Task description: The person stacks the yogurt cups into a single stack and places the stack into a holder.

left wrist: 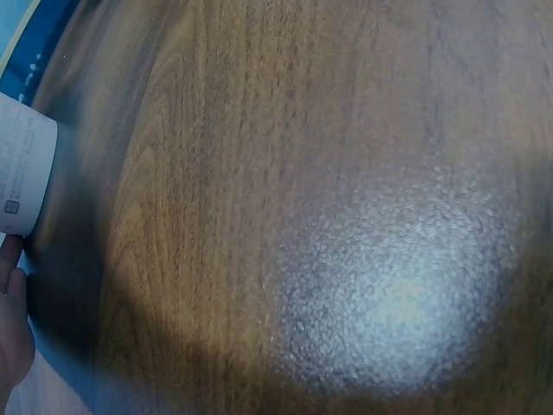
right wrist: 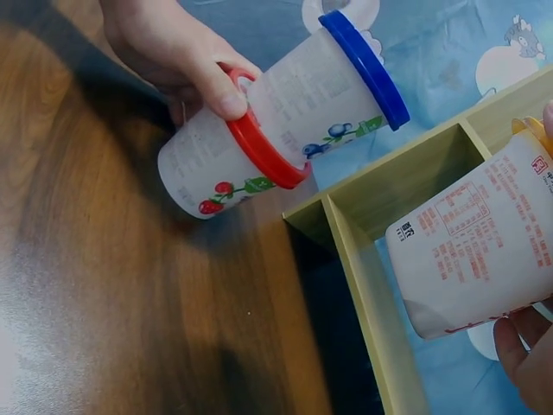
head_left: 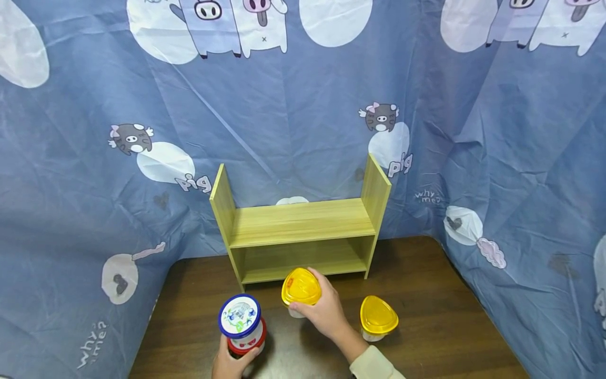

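My left hand point(head_left: 230, 363) grips a white tub with a red lid point(right wrist: 200, 169). On that lid stands a second white tub, blue-lidded point(head_left: 240, 315), printed with blueberries; the right wrist view shows the pair leaning together. Thumb and fingers of my right hand point(head_left: 326, 311) hold a tub with a yellow, rounded-triangular lid point(head_left: 301, 286), off the table in front of the shelf. Its white side with red print fills the right edge of the right wrist view. A similar yellow-lidded tub point(head_left: 377, 316) stands on the table to the right, untouched.
A two-tier light wood shelf point(head_left: 303, 223) with tall side panels stands at the back of the dark brown table point(head_left: 426, 284). Behind it and along both sides hangs a blue cloth point(head_left: 293, 116) printed with cartoon pigs.
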Demonstrator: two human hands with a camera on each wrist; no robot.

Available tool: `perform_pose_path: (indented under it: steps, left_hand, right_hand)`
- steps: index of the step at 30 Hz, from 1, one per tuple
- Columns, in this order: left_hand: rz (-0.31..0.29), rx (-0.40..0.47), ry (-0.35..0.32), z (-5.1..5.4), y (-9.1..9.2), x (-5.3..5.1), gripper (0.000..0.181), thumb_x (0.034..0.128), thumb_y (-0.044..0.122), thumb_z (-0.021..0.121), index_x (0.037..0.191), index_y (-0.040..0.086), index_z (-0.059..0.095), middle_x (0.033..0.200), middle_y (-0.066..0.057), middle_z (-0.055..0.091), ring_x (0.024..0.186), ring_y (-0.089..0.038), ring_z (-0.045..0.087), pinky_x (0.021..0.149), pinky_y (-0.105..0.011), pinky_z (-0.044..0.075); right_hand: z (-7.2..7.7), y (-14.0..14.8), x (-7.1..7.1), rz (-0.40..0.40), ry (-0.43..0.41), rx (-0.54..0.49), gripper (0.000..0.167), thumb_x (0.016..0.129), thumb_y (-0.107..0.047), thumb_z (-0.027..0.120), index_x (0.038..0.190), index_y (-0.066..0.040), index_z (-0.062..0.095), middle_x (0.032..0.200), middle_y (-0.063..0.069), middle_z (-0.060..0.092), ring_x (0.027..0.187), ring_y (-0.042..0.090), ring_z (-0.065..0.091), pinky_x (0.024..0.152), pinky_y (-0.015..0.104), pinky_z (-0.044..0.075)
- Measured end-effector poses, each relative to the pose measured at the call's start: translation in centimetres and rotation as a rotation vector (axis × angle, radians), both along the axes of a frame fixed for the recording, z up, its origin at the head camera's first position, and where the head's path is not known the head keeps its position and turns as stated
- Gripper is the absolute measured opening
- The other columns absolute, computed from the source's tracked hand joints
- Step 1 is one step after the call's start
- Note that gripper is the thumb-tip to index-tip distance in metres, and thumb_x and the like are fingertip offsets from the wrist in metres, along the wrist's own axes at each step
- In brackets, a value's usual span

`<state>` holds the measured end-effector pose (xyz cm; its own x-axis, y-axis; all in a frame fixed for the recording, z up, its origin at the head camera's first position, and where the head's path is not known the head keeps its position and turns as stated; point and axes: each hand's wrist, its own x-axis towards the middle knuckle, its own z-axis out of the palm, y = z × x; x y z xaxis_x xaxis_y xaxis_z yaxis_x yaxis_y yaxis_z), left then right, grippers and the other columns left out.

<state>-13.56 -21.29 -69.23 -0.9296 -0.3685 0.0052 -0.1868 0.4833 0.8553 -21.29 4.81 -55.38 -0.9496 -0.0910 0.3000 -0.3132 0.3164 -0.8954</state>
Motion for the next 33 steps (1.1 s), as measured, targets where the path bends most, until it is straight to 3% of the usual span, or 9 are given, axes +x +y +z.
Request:
perform_pose_path:
  steps: [16,24,33]
  left_hand:
    - [-0.005,-0.003,0.033,0.1,0.0,0.1,0.095,0.0707,0.038,0.093,0.143,0.005,0.041,0.119,-0.026,0.065,0.104,-0.04,0.064,0.088,-0.054,0.049]
    - [0.003,-0.013,0.049,-0.4,0.0,-0.2,0.095,0.07,0.038,0.093,0.143,0.006,0.041,0.119,-0.025,0.066,0.104,-0.038,0.064,0.087,-0.053,0.049]
    - [0.005,0.022,0.01,-0.2,0.1,-0.3,0.098,0.0702,0.042,0.092,0.145,0.007,0.039,0.123,-0.025,0.064,0.107,-0.039,0.063,0.09,-0.055,0.049]
  right_hand:
    - [1.7,-0.7,0.0,-0.002,-0.015,0.021,0.094,0.065,-0.04,0.095,0.144,-0.015,0.051,0.131,0.009,0.061,0.108,0.025,0.061,0.089,0.046,0.05]
    - [2.6,-1.5,0.0,0.023,-0.005,-0.001,0.095,0.065,-0.041,0.095,0.145,-0.014,0.051,0.129,0.008,0.061,0.107,0.023,0.06,0.089,0.043,0.049]
    - [3.1,-2.4,0.2,0.066,0.001,-0.019,0.094,0.068,-0.04,0.094,0.146,-0.012,0.049,0.13,0.008,0.06,0.108,0.022,0.06,0.089,0.042,0.05]
